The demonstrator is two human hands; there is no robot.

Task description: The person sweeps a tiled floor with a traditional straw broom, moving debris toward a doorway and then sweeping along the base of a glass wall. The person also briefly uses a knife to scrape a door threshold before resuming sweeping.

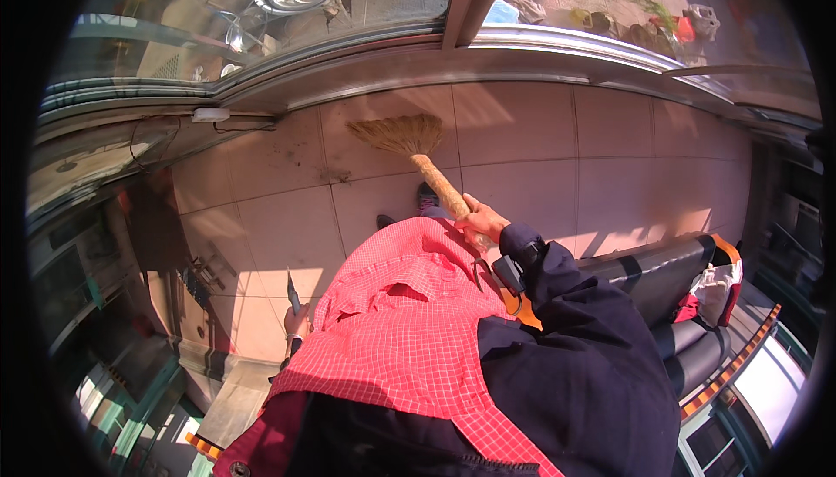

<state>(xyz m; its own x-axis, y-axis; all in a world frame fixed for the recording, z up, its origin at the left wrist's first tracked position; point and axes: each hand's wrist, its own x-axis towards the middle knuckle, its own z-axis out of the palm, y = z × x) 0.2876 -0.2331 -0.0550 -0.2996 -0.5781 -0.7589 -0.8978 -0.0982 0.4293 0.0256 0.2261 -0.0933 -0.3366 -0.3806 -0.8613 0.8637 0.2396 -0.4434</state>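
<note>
My right hand (482,219) grips the thick, pale handle of a straw broom (439,180), near its upper end. The fanned bristles (398,134) are over the tiled floor (516,121), close to the sill of the glazed partition. Whether they press on the tiles I cannot tell. At my left side, low beside the apron, my left hand (298,321) is closed around a slim grey pointed tool (292,293), tip away from me; its exact kind is unclear. A red checked apron (405,320) hides most of my legs, and my shoe tips (427,197) show beyond it.
Glazed sliding panels with a metal track (366,88) bound the floor ahead. Dark debris (336,176) lies on the tiles left of the broom. A dark padded bench (653,268) holding a bag (715,291) stands on my right. A wooden surface (238,392) is behind my left hand.
</note>
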